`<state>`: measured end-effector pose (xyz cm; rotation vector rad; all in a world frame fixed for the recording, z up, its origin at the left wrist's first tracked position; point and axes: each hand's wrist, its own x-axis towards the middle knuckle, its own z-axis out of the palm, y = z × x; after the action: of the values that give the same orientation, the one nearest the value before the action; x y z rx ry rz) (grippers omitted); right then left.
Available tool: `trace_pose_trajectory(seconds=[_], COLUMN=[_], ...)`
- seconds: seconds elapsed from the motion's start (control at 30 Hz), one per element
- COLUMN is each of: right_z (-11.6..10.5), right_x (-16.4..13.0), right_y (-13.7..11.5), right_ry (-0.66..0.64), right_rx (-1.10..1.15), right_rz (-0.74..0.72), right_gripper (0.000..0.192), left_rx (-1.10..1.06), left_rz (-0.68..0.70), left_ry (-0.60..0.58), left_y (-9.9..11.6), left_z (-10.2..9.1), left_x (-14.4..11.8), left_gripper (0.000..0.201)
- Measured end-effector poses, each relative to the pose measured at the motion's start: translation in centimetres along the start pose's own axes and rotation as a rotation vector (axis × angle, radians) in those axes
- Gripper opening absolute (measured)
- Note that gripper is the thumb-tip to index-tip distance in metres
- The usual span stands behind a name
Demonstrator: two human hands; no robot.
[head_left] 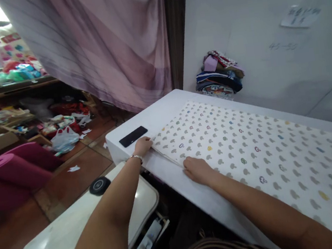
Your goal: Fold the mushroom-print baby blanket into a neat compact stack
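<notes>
A long piece of white fabric [231, 148] with grey and coloured mushroom-like prints lies spread over the white table [166, 106]. My left hand [143, 145] grips its near left corner, fingers closed on the edge. Further right along the same near edge, my right hand [197, 170] is closed on the fabric with its fingers curled. Between the hands the edge runs fairly straight and looks slightly lifted or folded. Just beyond my left hand lies a black phone [133, 136], flat on the table.
A white machine table [124, 179] with a round black object [99, 185] stands at near left. Folded clothes [219, 73] are stacked by the wall. A pink curtain [116, 36] hangs behind. Pink rolls [9, 175], bags and boxes crowd the floor at left.
</notes>
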<state>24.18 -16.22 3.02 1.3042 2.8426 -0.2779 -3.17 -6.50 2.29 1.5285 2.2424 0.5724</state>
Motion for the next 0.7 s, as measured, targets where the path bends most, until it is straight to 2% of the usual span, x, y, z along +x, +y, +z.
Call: trace_pose_trajectory(seconds=[0.2, 0.33, 0.4, 0.53, 0.6, 0.7], right_z=[1.5, 2.1, 2.2, 2.0, 1.7, 0.1], right_x=[0.6, -0.4, -1.1, -1.8, -1.8, -2.0], right_y=[-0.2, 0.0, 0.3, 1.4, 2.3, 4.0], right_ry=[0.099, 0.204, 0.247, 0.325, 0.372, 0.381], right_rx=[-0.002, 0.046, 0.140, 0.579, 0.852, 1.305], right_rz=[-0.019, -0.051, -0.078, -0.069, 0.062, 0.314], right_gripper=[0.019, 0.015, 0.014, 0.015, 0.016, 0.016], left_rx=[0.035, -0.175, -0.283, -0.439, -0.547, -0.630], left_rz=[0.024, -0.100, -0.147, -0.133, -0.093, 0.003], left_ry=[-0.023, -0.059, -0.079, -0.103, -0.133, -0.181], left_y=[0.2, 0.6, 1.3, 4.5, 7.0, 12.0], left_z=[-0.6, -0.8, -1.0, -1.5, -1.6, -0.8], left_x=[0.6, 1.4, 1.5, 1.0, 0.5, -0.8], left_gripper=[0.023, 0.009, 0.006, 0.009, 0.013, 0.018])
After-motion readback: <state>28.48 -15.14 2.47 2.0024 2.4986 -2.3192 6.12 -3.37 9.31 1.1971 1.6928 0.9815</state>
